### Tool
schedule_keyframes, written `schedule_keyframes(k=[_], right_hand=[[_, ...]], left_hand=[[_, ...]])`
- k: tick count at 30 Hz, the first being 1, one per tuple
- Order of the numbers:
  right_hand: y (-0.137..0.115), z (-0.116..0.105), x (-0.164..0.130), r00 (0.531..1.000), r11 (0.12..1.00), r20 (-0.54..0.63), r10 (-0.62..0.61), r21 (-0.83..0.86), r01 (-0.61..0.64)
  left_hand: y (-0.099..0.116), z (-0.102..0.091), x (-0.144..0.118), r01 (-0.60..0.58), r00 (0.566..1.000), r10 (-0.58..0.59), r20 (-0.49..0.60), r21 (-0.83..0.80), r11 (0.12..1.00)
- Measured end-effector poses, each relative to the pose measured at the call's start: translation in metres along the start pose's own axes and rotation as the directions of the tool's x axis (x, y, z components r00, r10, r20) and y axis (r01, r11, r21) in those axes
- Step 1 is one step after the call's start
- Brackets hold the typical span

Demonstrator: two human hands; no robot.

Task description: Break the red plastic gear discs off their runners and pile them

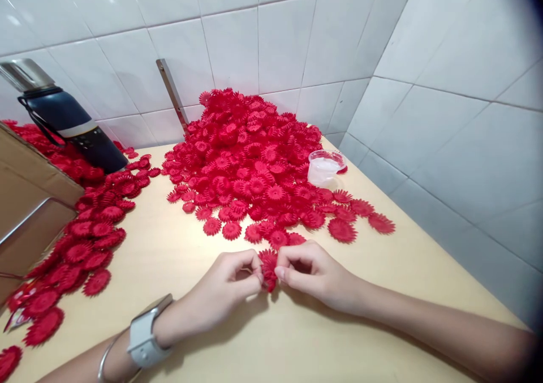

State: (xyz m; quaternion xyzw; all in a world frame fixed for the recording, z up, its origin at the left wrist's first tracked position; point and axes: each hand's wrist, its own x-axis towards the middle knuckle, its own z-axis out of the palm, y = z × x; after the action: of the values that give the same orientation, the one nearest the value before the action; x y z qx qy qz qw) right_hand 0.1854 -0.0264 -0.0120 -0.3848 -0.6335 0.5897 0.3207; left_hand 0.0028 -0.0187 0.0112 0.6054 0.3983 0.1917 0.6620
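Fingers (251, 259) on the left hand (231, 275) and right hand (311, 267) are both pinching one frilly red artificial flower (268, 265), right between 'em, just this side of a huge flower pile (250, 151) on the pale tabletop (339, 354).

You wear a watch (148, 331) on your left wrist (167, 323), its strap (141, 342) broad and pale grey, its slim case (158, 306) metallic-looking (you see it nearly side-on). Next to it circles a thin silver bangle (103, 361). Your left hand (235, 275), right hand (311, 272) and right forearm (424, 321) are bare.
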Motion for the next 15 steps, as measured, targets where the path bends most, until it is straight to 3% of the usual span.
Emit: schedule_keyframes(k=[3,5,15], right_hand=[[0.007,-0.002,0.0,0.99,0.991,-0.141,0.018,0.136,0.001],[0.008,-0.003,0.0,0.987,0.984,-0.161,0.026,0.177,0.002],[0.001,-0.001,-0.001,0.982,0.984,-0.182,0.041,0.176,-0.008]], left_hand=[[0.0,-0.01,0.0,-0.007,0.994,0.009,-0.106,0.017,1.0],[0.0,-0.016,0.0,-0.021,0.983,0.016,-0.182,-0.027,0.999],[0.002,-0.014,0.002,-0.005,0.988,-0.053,-0.147,-0.371,0.928]])
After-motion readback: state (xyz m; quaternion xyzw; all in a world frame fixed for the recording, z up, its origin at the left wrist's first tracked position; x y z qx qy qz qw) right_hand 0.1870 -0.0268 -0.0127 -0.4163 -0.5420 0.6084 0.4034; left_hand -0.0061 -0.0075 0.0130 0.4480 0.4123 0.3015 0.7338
